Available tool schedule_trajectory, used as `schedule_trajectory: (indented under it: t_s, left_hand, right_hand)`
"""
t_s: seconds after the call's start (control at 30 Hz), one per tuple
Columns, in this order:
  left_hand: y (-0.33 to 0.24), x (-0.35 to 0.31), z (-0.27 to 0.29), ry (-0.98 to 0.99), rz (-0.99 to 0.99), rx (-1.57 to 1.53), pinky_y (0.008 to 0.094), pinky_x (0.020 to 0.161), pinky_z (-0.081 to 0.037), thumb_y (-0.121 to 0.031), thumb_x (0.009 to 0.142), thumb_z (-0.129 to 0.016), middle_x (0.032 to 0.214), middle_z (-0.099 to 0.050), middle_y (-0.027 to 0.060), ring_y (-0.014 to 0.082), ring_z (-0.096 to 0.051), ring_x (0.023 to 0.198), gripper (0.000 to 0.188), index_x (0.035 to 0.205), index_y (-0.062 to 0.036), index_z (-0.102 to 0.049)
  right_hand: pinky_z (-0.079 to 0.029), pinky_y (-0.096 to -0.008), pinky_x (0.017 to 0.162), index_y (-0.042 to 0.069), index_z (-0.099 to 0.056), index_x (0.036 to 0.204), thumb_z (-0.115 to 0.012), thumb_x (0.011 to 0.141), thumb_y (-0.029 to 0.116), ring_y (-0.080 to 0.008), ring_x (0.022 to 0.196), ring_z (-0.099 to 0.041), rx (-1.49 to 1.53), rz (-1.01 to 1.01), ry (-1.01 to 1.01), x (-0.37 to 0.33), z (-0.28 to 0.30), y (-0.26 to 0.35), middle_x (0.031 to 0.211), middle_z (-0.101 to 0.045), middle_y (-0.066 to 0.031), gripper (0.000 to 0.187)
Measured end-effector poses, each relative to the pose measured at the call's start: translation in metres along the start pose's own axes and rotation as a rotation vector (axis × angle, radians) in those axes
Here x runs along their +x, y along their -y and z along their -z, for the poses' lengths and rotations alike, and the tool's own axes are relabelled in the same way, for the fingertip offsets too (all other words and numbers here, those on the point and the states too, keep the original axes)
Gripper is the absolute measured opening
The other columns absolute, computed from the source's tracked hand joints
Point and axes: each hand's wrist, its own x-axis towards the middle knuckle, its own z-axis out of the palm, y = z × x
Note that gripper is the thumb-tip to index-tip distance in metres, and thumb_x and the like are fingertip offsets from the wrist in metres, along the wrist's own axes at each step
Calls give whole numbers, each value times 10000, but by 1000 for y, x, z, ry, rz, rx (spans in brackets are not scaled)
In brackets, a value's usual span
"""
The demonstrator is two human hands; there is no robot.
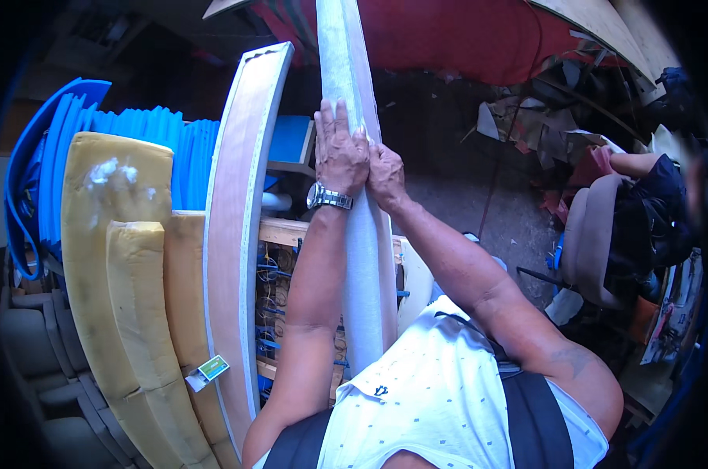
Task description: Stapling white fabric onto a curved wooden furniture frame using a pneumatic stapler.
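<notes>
A long, narrow padded panel (363, 273) covered in light grey fabric runs away from my body, and its pinkish bare side shows along the right. My left hand (341, 156), with a metal watch (330, 197) at the wrist, lies flat on the fabric with fingers stretched forward. Close beside it, my right hand (387, 176) is closed on the panel's right edge, its fingertips partly hidden. To the left leans a similar curved panel (236, 180), showing a pale wooden face bordered by light fabric.
Yellow foam pieces (107, 258) and folded blue sheets (154, 137) stand at the left. A small green and white box (213, 367) rests by the curved panel. Behind my left arm is a wooden frame with springs (276, 230). Scraps (526, 129) and a beige cushion (592, 234) lie at right.
</notes>
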Motion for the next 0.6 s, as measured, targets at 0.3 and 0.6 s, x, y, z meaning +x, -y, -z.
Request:
schedule_trajectory:
  t_s: [0.3, 0.6]
  left_hand:
    - [-97, 28, -4, 56, 426, -20, 530, 1067, -458, -414, 966, -544, 1607, -223, 257, 437, -374, 1420, 810, 1591, -78, -152]
    - [-153, 97, -20, 73, 517, -20, 506, 1066, -451, -319, 940, -559, 1581, -278, 260, 454, -444, 1357, 792, 1581, -56, -173]
  right_hand:
    - [-494, -520, 668, 39, -633, 917, -430, 1035, 414, -482, 805, -634, -124, 194, 90, 41, 68, 8, 844, -647, -284, 443]
    - [-546, -419, 834, 44, -665, 1024, -577, 991, 370, -285, 925, -687, -468, 201, 669, 207, 209, 70, 936, -687, -146, 339]
